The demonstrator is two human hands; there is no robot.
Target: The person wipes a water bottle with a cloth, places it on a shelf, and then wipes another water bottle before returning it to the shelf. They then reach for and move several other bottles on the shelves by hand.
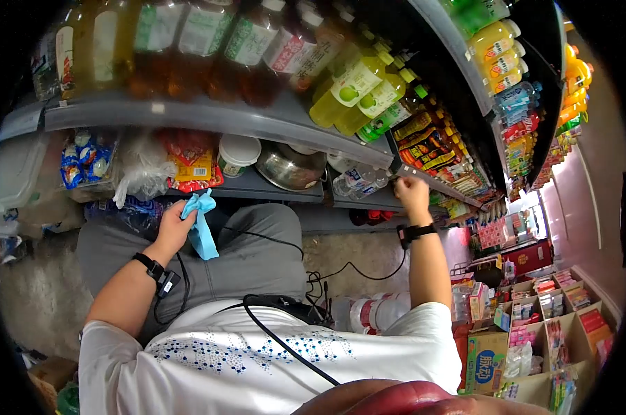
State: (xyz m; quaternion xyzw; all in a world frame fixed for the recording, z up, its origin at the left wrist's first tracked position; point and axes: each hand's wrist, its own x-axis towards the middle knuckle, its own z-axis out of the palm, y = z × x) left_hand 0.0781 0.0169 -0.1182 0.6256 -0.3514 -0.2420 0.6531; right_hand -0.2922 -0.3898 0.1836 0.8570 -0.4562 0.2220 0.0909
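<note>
A light blue cloth [202, 225] hangs from my left hand [175, 225], whose fingers are closed on its upper part above my left knee. Out to the right, my right hand [412, 193] is closed at the front edge of the lower shelf [257, 185]; whatever its fingers hold, if anything, is hidden. Just left of that hand lie clear plastic bottles [360, 181]. A metal pot [291, 167] and a white tub [238, 153] stand farther left on the same shelf, beside red and orange packets [190, 169].
Large drink bottles [250, 41] line the shelf above. Black cables [354, 271] run over my lap and the floor. Wrapped bottles [378, 312] lie near my right side. At the lower right are divided boxes of small goods [551, 325] and a yellow carton [484, 363].
</note>
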